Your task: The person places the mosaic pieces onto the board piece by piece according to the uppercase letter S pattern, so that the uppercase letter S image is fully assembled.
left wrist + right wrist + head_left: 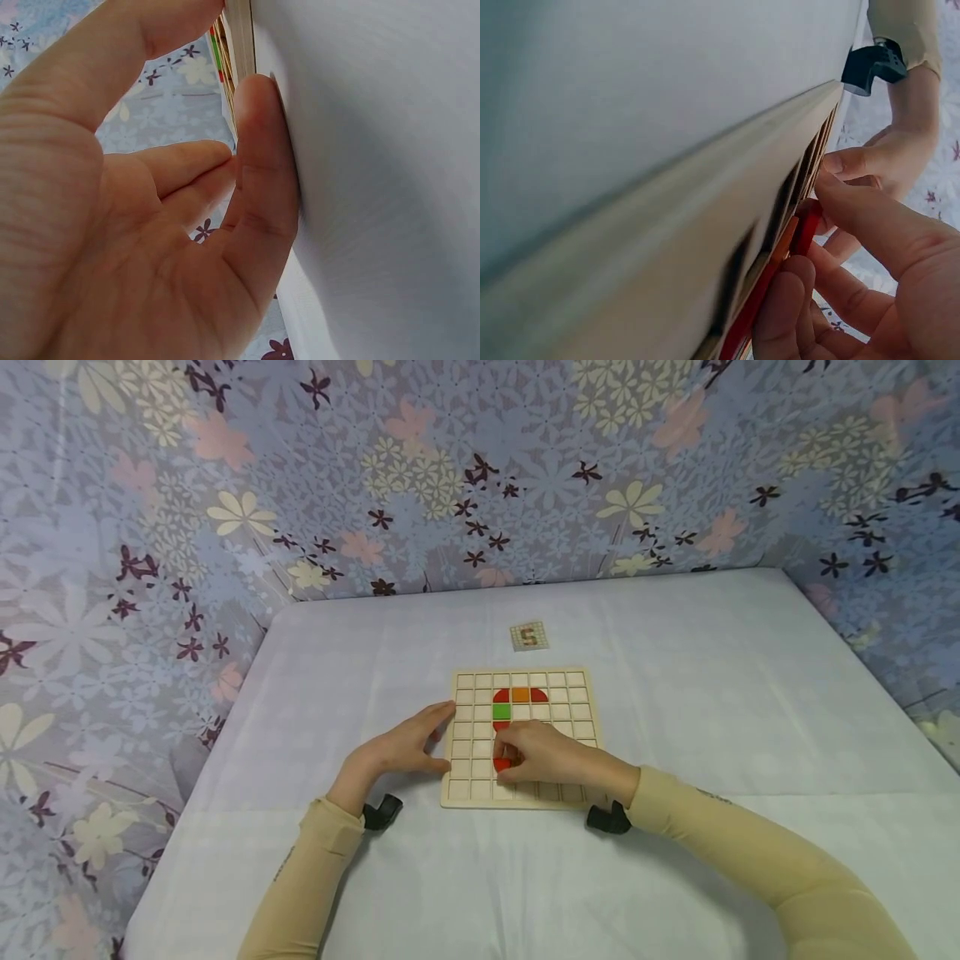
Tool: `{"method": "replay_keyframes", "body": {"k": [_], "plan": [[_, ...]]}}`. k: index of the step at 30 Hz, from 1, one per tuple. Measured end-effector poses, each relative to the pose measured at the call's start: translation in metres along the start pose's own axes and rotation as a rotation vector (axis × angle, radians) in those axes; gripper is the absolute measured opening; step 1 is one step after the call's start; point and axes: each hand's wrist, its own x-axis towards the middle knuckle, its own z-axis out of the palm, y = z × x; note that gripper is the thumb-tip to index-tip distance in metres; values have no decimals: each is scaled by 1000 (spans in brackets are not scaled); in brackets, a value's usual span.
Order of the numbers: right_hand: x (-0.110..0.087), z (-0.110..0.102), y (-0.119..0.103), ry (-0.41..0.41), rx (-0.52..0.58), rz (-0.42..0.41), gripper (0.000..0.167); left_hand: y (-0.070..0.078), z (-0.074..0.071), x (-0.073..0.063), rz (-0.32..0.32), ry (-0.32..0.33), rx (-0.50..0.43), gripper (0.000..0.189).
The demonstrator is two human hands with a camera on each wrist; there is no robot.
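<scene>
A square wooden grid board [461,790] lies on the white-covered table. My right hand [551,753] is over its lower middle and pinches a red piece [807,227] with curved edge, tilted above the cells, between thumb and fingers. Close by it in the right wrist view, an orange piece [784,246] sits in the grid. In the upper cells are a red quarter-round piece [502,696], an orange square [521,695], another red quarter-round [538,695] and a green square [502,712]. My left hand [401,745] has its fingers spread, fingertips at the board's left edge.
A small pattern card [529,636] with an S-like figure on a grid lies behind the board. Black wrist cameras [383,812] sit below both hands. Floral cloth [480,468] hangs behind and beside the white table [337,660].
</scene>
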Motion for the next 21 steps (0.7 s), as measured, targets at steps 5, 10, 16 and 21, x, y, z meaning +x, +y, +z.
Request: {"method": "replay_keyframes", "body": {"k": [5, 10, 16, 21], "plan": [[1, 1, 0, -2, -14, -14, 19, 1, -1, -1, -5, -4, 1, 91], [1, 2, 0, 10, -26, -40, 20, 2, -2, -1, -8, -7, -3, 91], [2, 2, 0, 13, -33, -30, 20, 2, -3, -1, -3, -3, 10, 90], [1, 2, 1, 15, -34, -15, 21, 2, -3, -1, 5, -1, 15, 91]]}}
